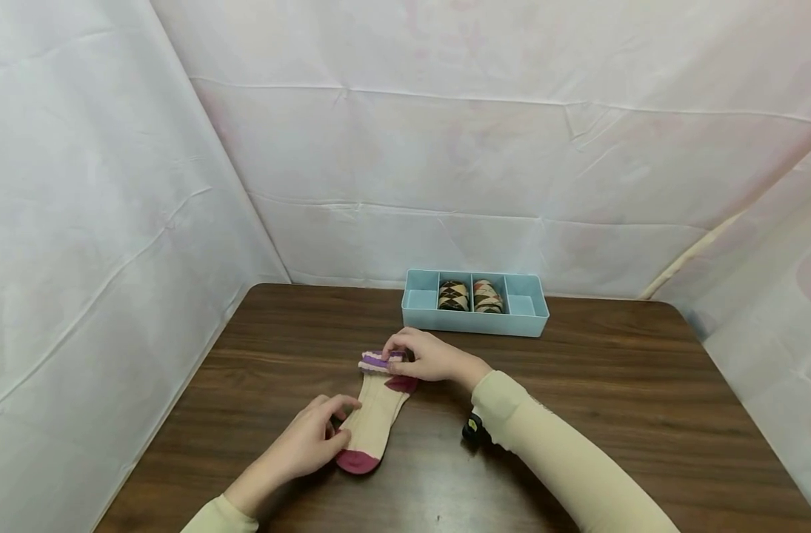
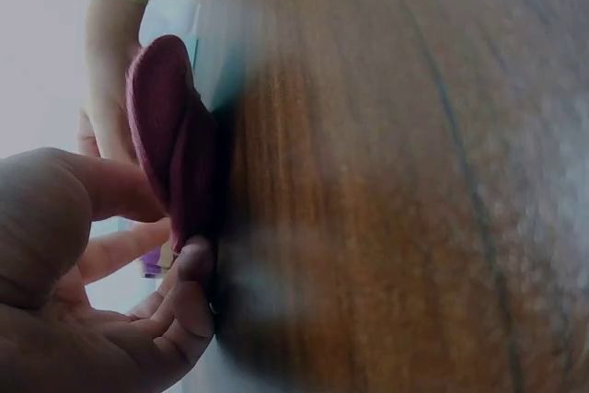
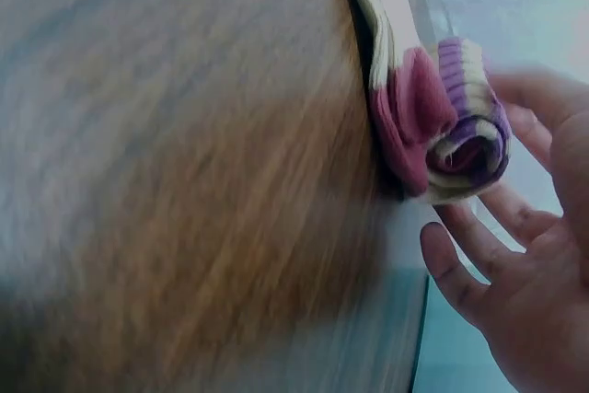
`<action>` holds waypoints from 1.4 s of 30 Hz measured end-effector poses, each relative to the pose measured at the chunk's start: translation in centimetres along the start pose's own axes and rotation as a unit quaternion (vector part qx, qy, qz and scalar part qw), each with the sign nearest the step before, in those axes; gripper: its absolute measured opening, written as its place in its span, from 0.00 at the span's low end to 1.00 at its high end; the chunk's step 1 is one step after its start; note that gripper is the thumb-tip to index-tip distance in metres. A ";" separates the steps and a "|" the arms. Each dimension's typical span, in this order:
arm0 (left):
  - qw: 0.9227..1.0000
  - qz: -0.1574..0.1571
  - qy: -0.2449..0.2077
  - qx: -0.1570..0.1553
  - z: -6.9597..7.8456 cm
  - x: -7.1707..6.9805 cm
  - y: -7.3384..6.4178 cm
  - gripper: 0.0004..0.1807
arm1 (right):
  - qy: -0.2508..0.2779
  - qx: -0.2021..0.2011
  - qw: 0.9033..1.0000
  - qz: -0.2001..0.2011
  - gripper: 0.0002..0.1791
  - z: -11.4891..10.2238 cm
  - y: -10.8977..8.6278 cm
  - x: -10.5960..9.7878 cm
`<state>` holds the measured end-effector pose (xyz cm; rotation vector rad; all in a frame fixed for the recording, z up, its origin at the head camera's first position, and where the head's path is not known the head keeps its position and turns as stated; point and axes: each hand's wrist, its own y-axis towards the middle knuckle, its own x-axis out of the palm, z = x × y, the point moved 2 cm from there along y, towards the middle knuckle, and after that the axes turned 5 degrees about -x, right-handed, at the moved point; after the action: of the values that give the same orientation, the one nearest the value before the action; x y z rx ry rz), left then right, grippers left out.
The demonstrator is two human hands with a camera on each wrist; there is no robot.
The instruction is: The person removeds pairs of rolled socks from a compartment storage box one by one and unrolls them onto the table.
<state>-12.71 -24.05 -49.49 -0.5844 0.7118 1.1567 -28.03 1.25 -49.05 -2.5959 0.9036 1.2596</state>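
Observation:
A cream pair of socks with maroon toes and heels lies on the table, its toe end towards me. The far cuff end is wound into a purple-and-white striped roll. My right hand holds this roll, thumb on the near side and fingers over the top. At the toe end, my left hand rests against the socks' left edge with loosely bent fingers. In the left wrist view the maroon toes stand slightly apart, one over the other, beside the left fingertips.
Behind the socks stands a light blue divided box near the table's back edge. Rolled argyle socks and another argyle roll fill its two middle compartments. White cloth hangs around the wooden table.

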 end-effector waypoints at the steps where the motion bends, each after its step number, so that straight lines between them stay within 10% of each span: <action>1: 1.000 0.001 0.002 0.001 0.0 0.0 0.1 0.24 | 0.000 0.001 1.000 -0.006 0.12 0.0 -0.1 -0.1; 35: 0.998 -0.061 0.005 0.017 0.0 -0.3 0.1 0.25 | 0.039 0.025 0.999 -0.007 0.20 1.1 0.7 -0.5; 42: 0.998 -0.058 0.001 0.024 0.0 -0.1 -0.1 0.25 | -0.010 -0.006 1.000 -0.021 0.07 1.5 1.0 -0.3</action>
<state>-12.66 -24.08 -49.41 -0.5789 0.6959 1.0293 -29.75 1.10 -49.64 -2.5930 0.8365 1.2804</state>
